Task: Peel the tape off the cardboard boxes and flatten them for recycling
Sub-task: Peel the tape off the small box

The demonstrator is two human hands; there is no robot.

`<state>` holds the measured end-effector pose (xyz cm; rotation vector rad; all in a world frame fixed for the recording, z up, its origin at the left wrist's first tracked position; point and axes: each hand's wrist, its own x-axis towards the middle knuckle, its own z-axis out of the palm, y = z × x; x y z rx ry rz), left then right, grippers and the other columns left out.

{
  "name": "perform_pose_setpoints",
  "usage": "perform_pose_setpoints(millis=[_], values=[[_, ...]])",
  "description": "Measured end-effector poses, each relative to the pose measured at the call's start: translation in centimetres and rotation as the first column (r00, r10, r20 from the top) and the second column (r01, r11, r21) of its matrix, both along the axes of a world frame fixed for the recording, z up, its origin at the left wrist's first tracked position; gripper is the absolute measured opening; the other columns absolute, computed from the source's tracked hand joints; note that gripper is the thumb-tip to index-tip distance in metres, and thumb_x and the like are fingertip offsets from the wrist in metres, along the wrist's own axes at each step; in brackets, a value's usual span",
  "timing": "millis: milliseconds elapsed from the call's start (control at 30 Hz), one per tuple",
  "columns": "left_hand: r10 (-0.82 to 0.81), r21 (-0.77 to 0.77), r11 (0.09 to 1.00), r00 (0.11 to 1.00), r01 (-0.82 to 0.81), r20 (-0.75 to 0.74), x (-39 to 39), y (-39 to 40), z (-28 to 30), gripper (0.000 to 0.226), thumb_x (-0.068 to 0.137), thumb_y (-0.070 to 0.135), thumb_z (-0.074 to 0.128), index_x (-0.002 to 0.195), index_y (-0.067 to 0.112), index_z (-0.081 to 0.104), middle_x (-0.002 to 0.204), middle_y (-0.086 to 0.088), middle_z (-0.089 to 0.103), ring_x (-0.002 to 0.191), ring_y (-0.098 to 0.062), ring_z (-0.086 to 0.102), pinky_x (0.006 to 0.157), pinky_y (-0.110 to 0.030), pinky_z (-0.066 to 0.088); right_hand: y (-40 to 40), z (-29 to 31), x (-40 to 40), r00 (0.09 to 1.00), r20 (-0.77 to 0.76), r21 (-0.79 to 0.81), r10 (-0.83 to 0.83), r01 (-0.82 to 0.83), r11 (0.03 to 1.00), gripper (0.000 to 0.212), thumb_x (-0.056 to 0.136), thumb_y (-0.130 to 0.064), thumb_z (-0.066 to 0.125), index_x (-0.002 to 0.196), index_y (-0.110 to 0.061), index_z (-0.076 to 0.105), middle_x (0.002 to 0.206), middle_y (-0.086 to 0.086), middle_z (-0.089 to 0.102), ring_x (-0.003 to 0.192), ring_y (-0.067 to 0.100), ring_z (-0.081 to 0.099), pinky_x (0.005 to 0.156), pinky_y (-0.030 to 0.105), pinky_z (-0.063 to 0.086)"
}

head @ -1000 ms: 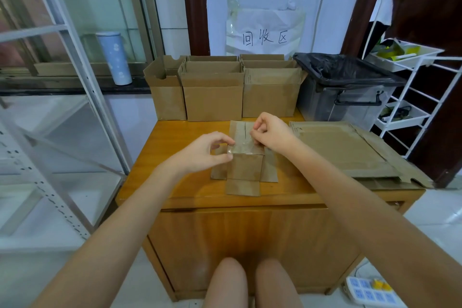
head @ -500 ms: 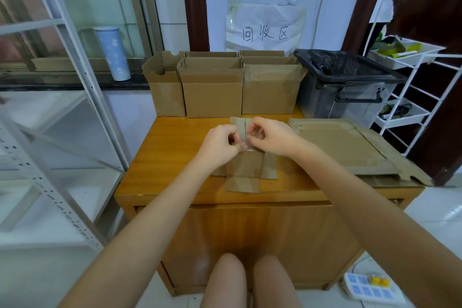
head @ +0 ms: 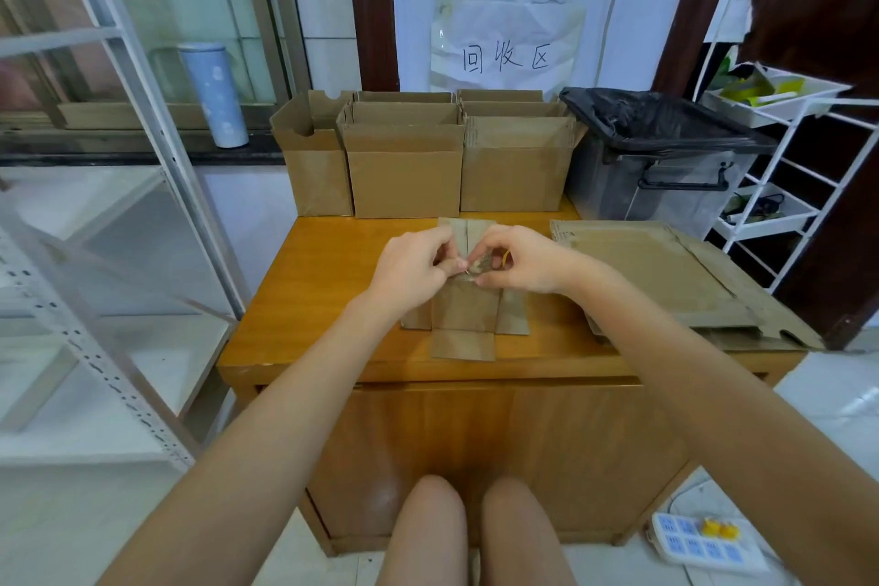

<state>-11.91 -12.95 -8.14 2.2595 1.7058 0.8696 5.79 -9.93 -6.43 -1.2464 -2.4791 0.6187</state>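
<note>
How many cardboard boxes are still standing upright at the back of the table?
3, in one row along the table's far edge: the left box with a notched flap, the middle box, and the right box beside the black-lined bin. More could hide behind them.

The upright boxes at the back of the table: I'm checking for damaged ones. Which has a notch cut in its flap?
The leftmost box, nearest the blue tumbler. Its raised flap shows a curved notch; the middle box and right box have straight-edged flaps.
</note>
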Motion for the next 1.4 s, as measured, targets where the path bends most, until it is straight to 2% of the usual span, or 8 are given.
perform_pose_setpoints(millis=[300, 400, 467, 567, 867, 1067, 1233, 1400], values=[[0.013, 0.0, 1.0, 0.999, -0.013, -0.039, 0.1, 0.4, 0.5, 0.018, 0.09, 0.035, 0.063, 0.081, 0.022, 0.054, 0.078, 0.008, 0.059, 0.075, -0.012, 0.055, 0.068, -0.026, 0.045, -0.5, -0.5, 0.0, 0.998, -0.022, -0.015, -0.063, 0.062, 0.998, 0.052, 0.077, -0.034, 0.077, 0.121, -0.016, 0.056, 0.112, 0.004, 0.055, 0.098, 0.016, 0.053, 0.075, 0.02, 0.044], [0.028, -0.03, 0.999, 0.999, -0.029, -0.02, 0.0, 0.8, 0.9, 0.019, 0.089, 0.035, 0.065, 0.078, 0.023, 0.055, 0.079, 0.008, 0.061, 0.075, -0.011, 0.056, 0.066, -0.024, 0.046, -1.8, -1.1, -1.2, 0.962, 0.201, 0.331, -0.186, 0.113, 0.937, 0.093, 0.068, -0.054, 0.077, 0.142, -0.014, 0.035, 0.134, 0.003, 0.044, 0.119, 0.019, 0.044, 0.096, 0.031, 0.04], [0.016, -0.016, 1.0, 0.997, -0.017, -0.075, 0.0, 0.8, 1.3, 0.019, 0.088, 0.034, 0.066, 0.077, 0.022, 0.056, 0.075, 0.008, 0.059, 0.072, -0.013, 0.055, 0.065, -0.027, 0.046, -3.1, -2.0, -2.2, 0.934, 0.186, 0.623, -0.305, 0.128, 0.772, 0.088, 0.069, -0.053, 0.076, 0.138, -0.012, 0.042, 0.137, 0.011, 0.044, 0.124, 0.026, 0.042, 0.1, 0.038, 0.037], [-0.088, 0.045, 0.994, 0.978, 0.098, -0.189, -0.3, 0.7, 1.6, 0.009, 0.085, 0.029, 0.063, 0.082, 0.02, 0.06, 0.077, 0.006, 0.061, 0.074, -0.019, 0.06, 0.067, -0.031, 0.049, -4.0, -4.7, -3.3, 0.945, 0.03, 0.792, -0.326, 0.177, 0.585, 0.073, 0.058, -0.045, 0.085, 0.115, -0.008, 0.059, 0.119, 0.017, 0.058, 0.108, 0.033, 0.057, 0.087, 0.04, 0.048], [-0.314, -0.143, 0.94, 0.949, 0.311, -0.005, -2.7, 0.4, 1.0, 0.043, 0.079, 0.037, 0.075, 0.117, 0.017, 0.065, 0.108, 0.005, 0.065, 0.102, -0.01, 0.058, 0.096, -0.033, 0.048, -2.8, -7.7, -3.6, 0.959, -0.081, 0.793, -0.271, 0.227, 0.565, 0.06, 0.063, -0.041, 0.084, 0.109, -0.011, 0.061, 0.091, 0.008, 0.061, 0.08, 0.025, 0.059, 0.067, 0.035, 0.047], [-0.377, -0.233, 0.915, 0.905, 0.331, -0.196, -3.3, -0.2, -0.4, 0.092, 0.07, 0.042, 0.081, 0.146, 0.02, 0.033, 0.15, 0.002, 0.035, 0.14, -0.012, 0.027, 0.111, -0.022, 0.023, -2.3, -7.3, -3.3, 0.962, -0.051, 0.806, -0.267, 0.198, 0.558, 0.051, 0.069, -0.037, 0.082, 0.107, -0.01, 0.062, 0.092, 0.006, 0.064, 0.078, 0.022, 0.06, 0.063, 0.031, 0.047], [-0.249, -0.035, 0.969, 0.955, 0.246, -0.161, -2.8, -0.5, -1.5, 0.069, 0.081, 0.015, 0.074, 0.142, 0.018, 0.041, 0.145, 0.0, 0.043, 0.135, -0.014, 0.036, 0.106, -0.022, 0.028, -2.2, -7.1, -3.0, 0.966, -0.021, 0.798, -0.257, 0.171, 0.577, 0.051, 0.072, -0.034, 0.08, 0.112, -0.008, 0.061, 0.095, 0.006, 0.065, 0.08, 0.023, 0.061, 0.063, 0.032, 0.049], [-0.227, -0.06, 0.972, 0.974, 0.226, -0.021, -2.5, -0.3, -1.9, 0.067, 0.08, 0.004, 0.072, 0.14, 0.016, 0.044, 0.138, -0.002, 0.05, 0.128, -0.016, 0.043, 0.109, -0.029, 0.035, -2.3, -6.8, -3.8, 0.944, -0.021, 0.802, -0.331, 0.214, 0.558, 0.071, 0.065, -0.049, 0.079, 0.117, -0.006, 0.057, 0.095, 0.008, 0.065, 0.082, 0.024, 0.061, 0.064, 0.033, 0.048]])
